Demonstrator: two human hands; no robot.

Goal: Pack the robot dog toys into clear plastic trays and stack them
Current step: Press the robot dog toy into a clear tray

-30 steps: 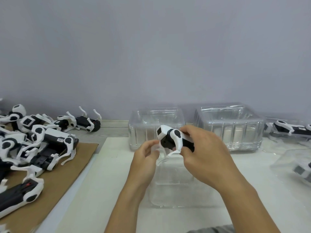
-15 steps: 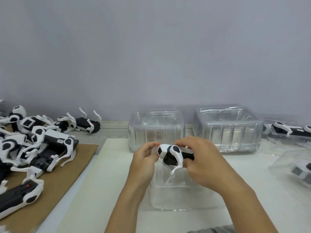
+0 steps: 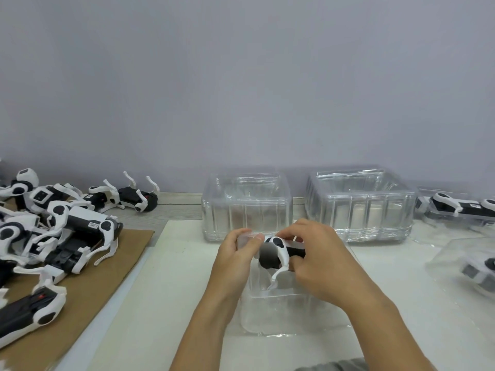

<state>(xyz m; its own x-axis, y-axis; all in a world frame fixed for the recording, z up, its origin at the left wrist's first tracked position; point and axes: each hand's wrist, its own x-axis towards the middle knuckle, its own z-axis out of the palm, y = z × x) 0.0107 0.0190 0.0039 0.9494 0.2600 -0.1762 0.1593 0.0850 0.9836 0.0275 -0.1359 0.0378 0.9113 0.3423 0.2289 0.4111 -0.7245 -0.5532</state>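
White table (image 3: 171, 303) runs along a grey wall (image 3: 241, 76). On the left a brown cardboard sheet (image 3: 88, 285) carries a heap of black & white robot dog toys (image 3: 67, 236), legs sticking out every way. Two stacks of clear plastic trays stand at the back: one stack (image 3: 246, 210) mid-table, a wider stack (image 3: 359, 207) just to its right. Far right, a packed tray (image 3: 460, 210) w/ a toy inside, and a 2nd one (image 3: 468, 266) nearer, cut by the frame edge. Front centre: an open clear tray (image 3: 284, 311) on the table. Right hand (image 3: 318, 261) grips a robot dog toy (image 3: 278, 255) just above that tray, legs pointing down into it. Left hand (image 3: 235, 258) pinches the toy's head end, thumb on top.
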